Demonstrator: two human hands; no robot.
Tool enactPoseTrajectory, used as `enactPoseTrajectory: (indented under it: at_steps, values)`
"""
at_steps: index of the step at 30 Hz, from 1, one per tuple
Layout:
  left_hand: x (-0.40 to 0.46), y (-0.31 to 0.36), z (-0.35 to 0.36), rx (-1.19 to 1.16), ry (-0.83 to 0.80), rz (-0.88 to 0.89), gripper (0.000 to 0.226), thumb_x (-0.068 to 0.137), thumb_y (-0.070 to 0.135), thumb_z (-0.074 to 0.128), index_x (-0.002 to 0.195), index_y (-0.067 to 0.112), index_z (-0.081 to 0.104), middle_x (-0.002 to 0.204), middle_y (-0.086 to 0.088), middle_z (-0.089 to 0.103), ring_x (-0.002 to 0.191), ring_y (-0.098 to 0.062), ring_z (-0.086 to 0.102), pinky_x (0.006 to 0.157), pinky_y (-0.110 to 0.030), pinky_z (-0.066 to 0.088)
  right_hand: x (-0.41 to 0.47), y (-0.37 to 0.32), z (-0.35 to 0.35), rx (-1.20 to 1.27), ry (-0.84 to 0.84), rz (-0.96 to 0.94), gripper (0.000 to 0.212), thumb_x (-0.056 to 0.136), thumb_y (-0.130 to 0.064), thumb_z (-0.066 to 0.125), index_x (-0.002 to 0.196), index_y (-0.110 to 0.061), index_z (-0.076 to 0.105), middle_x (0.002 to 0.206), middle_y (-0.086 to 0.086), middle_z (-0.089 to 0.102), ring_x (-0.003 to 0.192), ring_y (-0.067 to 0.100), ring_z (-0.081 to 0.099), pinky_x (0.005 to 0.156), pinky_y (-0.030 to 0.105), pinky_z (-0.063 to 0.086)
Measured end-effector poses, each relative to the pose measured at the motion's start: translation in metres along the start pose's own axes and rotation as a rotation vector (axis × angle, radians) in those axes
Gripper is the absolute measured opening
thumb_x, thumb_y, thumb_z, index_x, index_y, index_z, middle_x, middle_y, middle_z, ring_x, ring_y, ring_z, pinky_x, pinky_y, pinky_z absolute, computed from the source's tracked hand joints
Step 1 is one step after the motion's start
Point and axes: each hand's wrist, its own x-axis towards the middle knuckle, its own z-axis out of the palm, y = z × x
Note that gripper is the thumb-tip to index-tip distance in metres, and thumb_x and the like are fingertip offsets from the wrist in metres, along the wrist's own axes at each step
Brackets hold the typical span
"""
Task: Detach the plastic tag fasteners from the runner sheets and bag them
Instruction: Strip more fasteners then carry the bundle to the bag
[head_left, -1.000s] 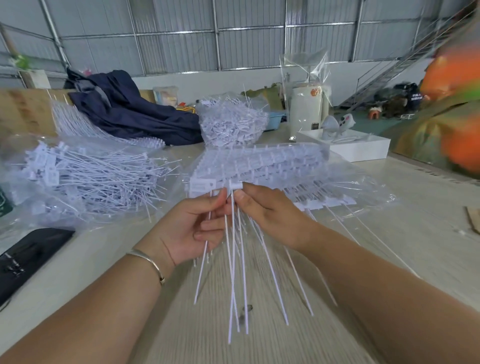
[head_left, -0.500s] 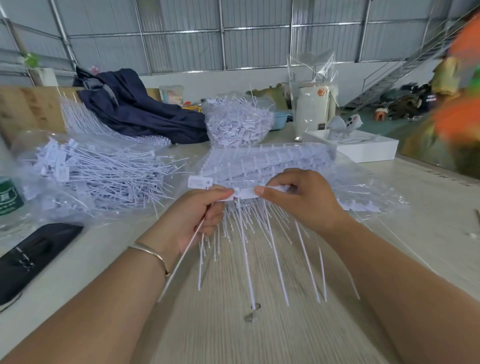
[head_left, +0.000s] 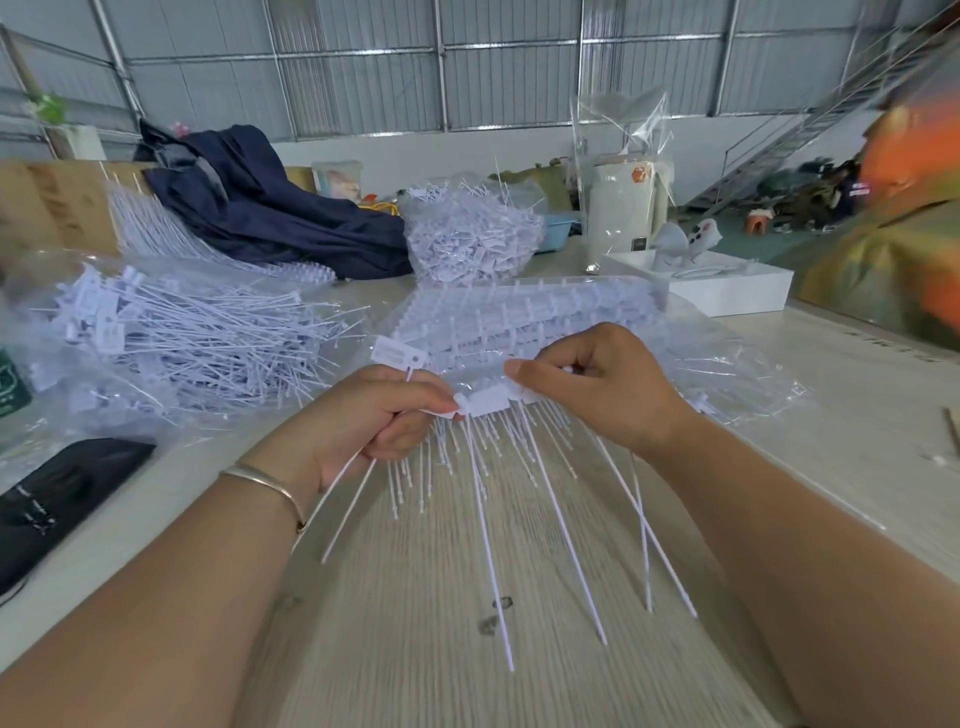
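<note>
Head view: left hand (head_left: 374, 415) and right hand (head_left: 597, 389) pinch runner sheet (head_left: 488, 402) above table (head_left: 415, 623); bagged fasteners (head_left: 171, 338) left.

- There was only one view, from a wide-angle camera worn on the person's head.
- It looked forward and down over the desk (head_left: 519, 597), close to both forearms.
- The left hand (head_left: 374, 415) and right hand (head_left: 597, 384) were near the middle of the frame.
- Higher up, it reached the far corrugated wall (head_left: 363, 62).
</note>
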Motion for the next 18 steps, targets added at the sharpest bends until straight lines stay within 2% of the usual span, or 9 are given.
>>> enactPoseTrajectory:
  at_steps: [4,6,8,11,14,15,16,18]
  values:
    - [-0.001,0.0,-0.003,0.013,-0.022,-0.002,0.007,0.066,0.016,0.076,0.068,0.012,0.071,0.035,0.003,0.029,0.032,-0.007,0.022,0.038,-0.013,0.016,0.001,0.004,-0.002,-0.039,-0.036,0.025,0.038,0.085,-0.044,0.069,0.057,-0.019,0.073,0.037,-0.009,0.035,0.038,0.007,0.036,0.053,0.019,0.029]
    - [-0.001,0.0,0.0,0.124,-0.001,-0.027,0.007,0.065,0.016,0.078,0.066,0.013,0.072,0.038,0.003,0.031,0.034,-0.009,0.024,0.039,-0.014,0.017,0.002,0.007,-0.002,-0.075,-0.046,0.035,0.04,0.083,-0.048,0.068,0.063,-0.014,0.075,0.04,-0.008,0.037,0.041,0.007,0.036,0.055,0.022,0.03]
    - [0.001,0.0,0.007,0.407,0.044,-0.051,0.008,0.071,0.014,0.078,0.065,0.012,0.072,0.046,-0.002,0.035,0.042,-0.015,0.028,0.043,-0.018,0.022,0.003,0.007,0.0,-0.197,-0.078,0.036,0.045,0.082,-0.052,0.067,0.059,-0.013,0.07,0.042,-0.007,0.036,0.044,0.008,0.036,0.056,0.024,0.032]
    - [0.009,0.0,0.017,0.772,0.148,-0.032,0.016,0.073,0.014,0.073,0.071,-0.001,0.067,0.065,-0.009,0.049,0.06,-0.017,0.044,0.058,-0.026,0.03,0.003,0.006,0.007,-0.411,-0.119,0.032,0.045,0.081,-0.055,0.065,0.049,-0.023,0.061,0.04,-0.008,0.041,0.045,0.008,0.042,0.055,0.024,0.036]
    - [0.007,-0.002,0.015,1.098,0.356,-0.061,0.018,0.076,0.015,0.064,0.065,0.006,0.054,0.062,-0.003,0.052,0.057,-0.019,0.05,0.053,-0.025,0.031,0.003,0.004,0.01,-0.487,-0.073,0.003,0.044,0.08,-0.056,0.065,0.051,-0.023,0.063,0.039,-0.007,0.042,0.046,0.008,0.043,0.054,0.023,0.035]
    - [0.005,-0.002,0.013,1.138,0.429,-0.077,0.021,0.078,0.016,0.062,0.062,0.009,0.05,0.06,-0.001,0.049,0.056,-0.018,0.05,0.051,-0.025,0.031,0.003,0.004,0.008,-0.475,-0.04,-0.001,0.046,0.081,-0.056,0.065,0.052,-0.02,0.063,0.04,-0.005,0.039,0.045,0.009,0.041,0.054,0.023,0.033]
    - [0.004,-0.002,0.01,1.079,0.476,-0.077,0.028,0.079,0.016,0.063,0.058,0.011,0.045,0.055,0.001,0.044,0.052,-0.016,0.046,0.049,-0.024,0.028,0.004,0.005,0.005,-0.444,-0.011,0.004,0.048,0.081,-0.056,0.064,0.053,-0.017,0.062,0.041,-0.004,0.035,0.044,0.01,0.038,0.053,0.023,0.032]
    - [0.005,-0.003,0.007,0.734,0.471,-0.054,0.039,0.079,0.018,0.071,0.054,0.016,0.042,0.047,0.005,0.034,0.04,-0.009,0.035,0.042,-0.022,0.022,0.004,0.007,0.001,-0.371,0.022,0.026,0.051,0.083,-0.056,0.061,0.056,-0.013,0.06,0.047,-0.004,0.034,0.046,0.01,0.036,0.055,0.026,0.031]
